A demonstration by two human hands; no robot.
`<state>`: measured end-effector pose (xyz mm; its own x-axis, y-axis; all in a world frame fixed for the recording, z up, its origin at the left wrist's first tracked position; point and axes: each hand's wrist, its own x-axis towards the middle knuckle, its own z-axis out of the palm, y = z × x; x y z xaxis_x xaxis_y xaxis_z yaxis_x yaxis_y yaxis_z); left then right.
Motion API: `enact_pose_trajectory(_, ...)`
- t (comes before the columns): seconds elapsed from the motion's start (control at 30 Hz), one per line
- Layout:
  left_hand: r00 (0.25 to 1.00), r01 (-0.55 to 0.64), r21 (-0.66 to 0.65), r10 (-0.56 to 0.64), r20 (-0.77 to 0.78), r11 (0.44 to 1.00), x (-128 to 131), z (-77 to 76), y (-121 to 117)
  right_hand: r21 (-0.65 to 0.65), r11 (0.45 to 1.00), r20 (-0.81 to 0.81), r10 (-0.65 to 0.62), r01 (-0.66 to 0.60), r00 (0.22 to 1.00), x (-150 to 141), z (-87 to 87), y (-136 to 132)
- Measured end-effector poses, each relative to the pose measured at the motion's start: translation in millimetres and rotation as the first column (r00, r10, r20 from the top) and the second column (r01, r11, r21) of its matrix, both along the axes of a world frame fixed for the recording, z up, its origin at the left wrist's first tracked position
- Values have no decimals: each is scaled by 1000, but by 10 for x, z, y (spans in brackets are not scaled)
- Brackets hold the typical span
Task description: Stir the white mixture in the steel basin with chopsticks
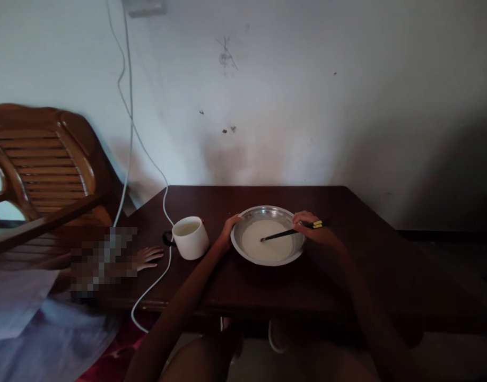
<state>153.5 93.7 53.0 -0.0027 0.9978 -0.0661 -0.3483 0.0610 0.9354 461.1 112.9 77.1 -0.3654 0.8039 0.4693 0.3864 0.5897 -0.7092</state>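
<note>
A shiny metal bowl (236, 245) stands on the dark table, with a pale, whitish liquid (253, 241) in it. My left hand (228, 231) grips the bowl's left rim, thumb at the edge. Over the right rim, my right hand (306, 222) is closed around dark chopsticks (280, 234) with yellow bands near their upper end. Their lower tips dip into the liquid, slanting down to the left. Whether they are one or two sticks pressed together is hard to make out. Left of my left hand sits a white mug (191, 241) with a dark handle.
Another person's hand (148, 257) rests on the table's left side, beside the mug. A white cable (164, 199) hangs down the wall and crosses the table behind and left of the mug. A wooden chair (48, 164) stands at left; the wall (287, 106) borders the table's far edge.
</note>
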Motion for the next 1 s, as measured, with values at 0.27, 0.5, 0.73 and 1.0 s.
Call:
enact_pose_trajectory(0.27,1000,25,10,-25,-14,1000,-15,-22,16,-58,998,16,33,-32,999,5,39,-17)
enact_pose_trajectory(0.5,1000,18,15,-18,-9,1000,-20,-44,39,-91,996,14,-6,8,1000,22,27,-5)
enact_pose_trajectory(0.73,1000,5,16,-5,11,1000,-2,-2,1,-69,994,-4,-82,82,997,3,23,-6)
enact_pose_trajectory(1.0,1000,10,12,-10,6,1000,2,18,-7,-31,999,13,9,-9,1000,-29,20,3)
